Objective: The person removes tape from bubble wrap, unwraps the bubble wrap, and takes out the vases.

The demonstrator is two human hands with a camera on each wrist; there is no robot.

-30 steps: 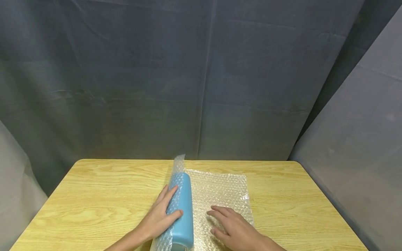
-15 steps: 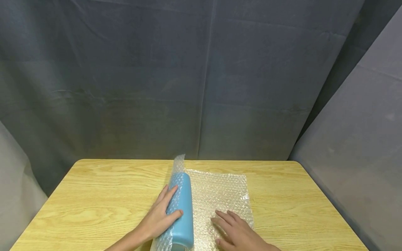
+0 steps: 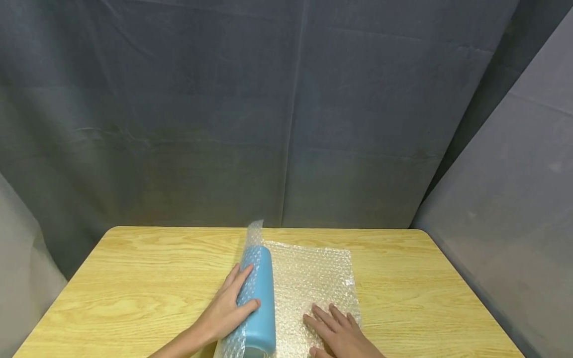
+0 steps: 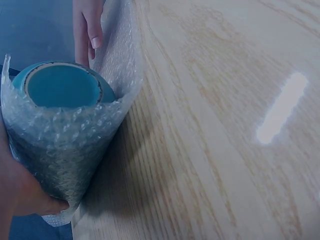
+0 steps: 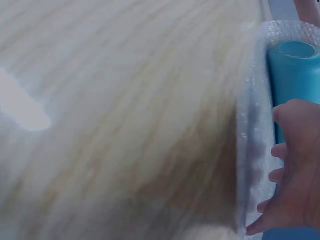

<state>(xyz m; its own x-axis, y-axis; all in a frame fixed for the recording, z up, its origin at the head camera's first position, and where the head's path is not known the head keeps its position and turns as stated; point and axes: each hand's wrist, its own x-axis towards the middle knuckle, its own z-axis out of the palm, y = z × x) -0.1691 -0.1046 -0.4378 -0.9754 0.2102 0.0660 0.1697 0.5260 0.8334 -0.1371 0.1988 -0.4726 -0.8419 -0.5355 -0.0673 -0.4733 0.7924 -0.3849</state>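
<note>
A blue vase [image 3: 262, 308] lies lengthwise on a sheet of bubble wrap [image 3: 309, 273], whose left part is folded up over the vase's left side. My left hand [image 3: 228, 309] grips the vase through that fold, thumb across the bare blue top. In the left wrist view the vase's round end [image 4: 62, 86], with a pale speckled ring, pokes out of the wrap. My right hand [image 3: 343, 335] rests on the flat part of the sheet with fingers spread, right of the vase. The right wrist view catches the vase's other end [image 5: 297, 49]. The left palm hides part of the fold.
The wood-grain table [image 3: 134, 283] reaches out on both sides of the sheet. Dark grey cloth [image 3: 201, 124] hangs behind its far edge, and lighter grey cloth [image 3: 515, 199] stands along the right.
My right hand has moved slightly right and toward me over the bubble wrap, and its fingers have spread flatter. My left hand and the vase have stayed in place.
</note>
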